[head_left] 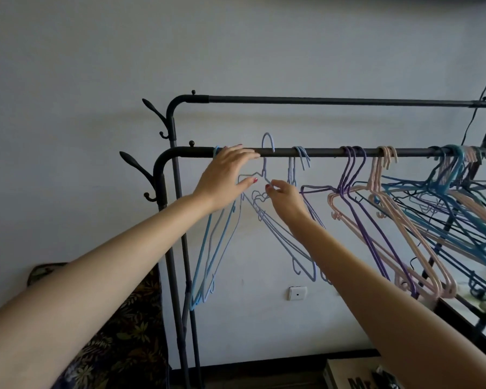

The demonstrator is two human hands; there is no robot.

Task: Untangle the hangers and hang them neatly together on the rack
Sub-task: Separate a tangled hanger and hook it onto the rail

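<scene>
Both bare forearms extended up and forward. Left hand (225, 175): palm facing away, fingers straight and spread slightly, thumb held apart below. Right hand (285, 193): lower, thumb and forefinger tips pinched together, remaining fingers curled. Fingernails painted red.

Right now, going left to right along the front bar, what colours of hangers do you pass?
Light blue hangers → periwinkle hangers → purple hangers → pink hangers → teal hangers.
</scene>
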